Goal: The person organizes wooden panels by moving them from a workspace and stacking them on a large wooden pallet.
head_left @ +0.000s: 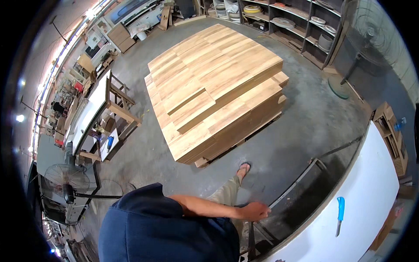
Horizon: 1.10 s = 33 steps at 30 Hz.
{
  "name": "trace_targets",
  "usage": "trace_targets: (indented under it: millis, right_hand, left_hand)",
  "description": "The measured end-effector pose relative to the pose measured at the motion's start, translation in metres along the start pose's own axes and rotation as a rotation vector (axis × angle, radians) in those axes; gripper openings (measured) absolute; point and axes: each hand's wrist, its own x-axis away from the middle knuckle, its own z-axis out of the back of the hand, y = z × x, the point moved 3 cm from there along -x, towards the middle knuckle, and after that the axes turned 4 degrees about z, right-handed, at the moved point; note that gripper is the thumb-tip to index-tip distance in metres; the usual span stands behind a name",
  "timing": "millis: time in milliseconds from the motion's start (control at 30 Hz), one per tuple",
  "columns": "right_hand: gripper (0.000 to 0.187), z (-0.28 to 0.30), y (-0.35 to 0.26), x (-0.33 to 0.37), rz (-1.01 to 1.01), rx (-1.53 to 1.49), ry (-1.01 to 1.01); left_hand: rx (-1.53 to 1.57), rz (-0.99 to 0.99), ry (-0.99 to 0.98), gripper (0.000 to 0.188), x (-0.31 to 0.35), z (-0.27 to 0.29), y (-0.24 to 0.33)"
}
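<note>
My left hand (254, 211), its arm coming out of a navy sleeve, reaches across to the right in front of my body. Its fingers look curled closed, and whatever they may hold is hidden. It is nearest the grey metal frame (291, 187) beside the white-topped table (369, 187); I cannot tell whether it touches that. On the white top lies a knife with a blue handle (341, 208), blade toward me. Beyond my foot, a large stack of wood-grain boards (227, 56) sits low over the floor, with shorter pieces on its near side. My right hand does not show.
A work table (92, 105) with a blue-handled tool (110, 142) on its lower shelf stands left. Nearer is a pedestal fan (67, 183); another fan (370, 32) is at the far right. Shelves (301, 19) with rolls line the back. A wooden crate (390, 135) stands right.
</note>
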Motion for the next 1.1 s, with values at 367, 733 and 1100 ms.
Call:
trace_targets:
  millis: [367, 733, 1100]
  right_hand:
    - [0.023, 0.080, 0.058, 0.056, -0.137, 0.135, 0.295]
    - [0.065, 0.115, 0.043, 0.024, -0.010, 0.853, 0.315]
    - [0.045, 0.163, 0.118, 0.066, -0.020, -0.805, 0.876]
  left_hand:
    - [0.116, -0.150, -0.145, 0.025, 0.024, -0.038, 0.081]
    - [-0.028, -0.612, -0.565, 0.024, 0.000, -0.096, 0.178]
    - [-0.346, -1.066, -0.472, 0.043, -0.087, -0.235, 0.276]
